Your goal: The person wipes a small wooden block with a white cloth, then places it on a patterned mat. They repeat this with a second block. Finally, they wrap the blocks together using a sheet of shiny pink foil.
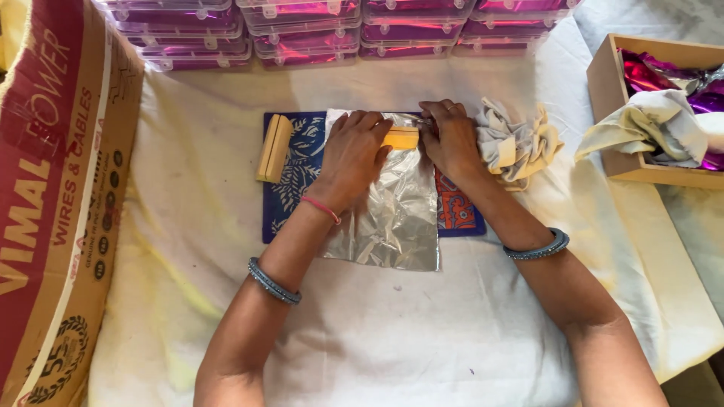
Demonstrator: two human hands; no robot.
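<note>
Looking down at two bare hands working on a white cloth (422, 332). A sheet of silver foil (392, 218) lies flat over a blue patterned mat (298, 169), which shows an orange patch at its right edge. The left hand (354, 154) rests palm down on the foil's upper part, fingers spread and flat, pressing a small yellow block (401, 137) that pokes out past its fingertips. The right hand (451, 136) is curled at the foil's top right corner, fingertips pinched on the foil edge just beside the block; how tightly it grips cannot be told. A second yellow block (273, 148) stands on the mat's left edge, well apart from the hands. A crumpled beige rag (520, 143) lies touching the right hand. Each wrist wears a grey bangle. Along the top runs a row of clear plastic boxes (302, 30) holding pink foil. A large cardboard carton (53, 196) fills the left side. At the right, a wooden tray (607, 90) holds purple foil and another rag
</note>
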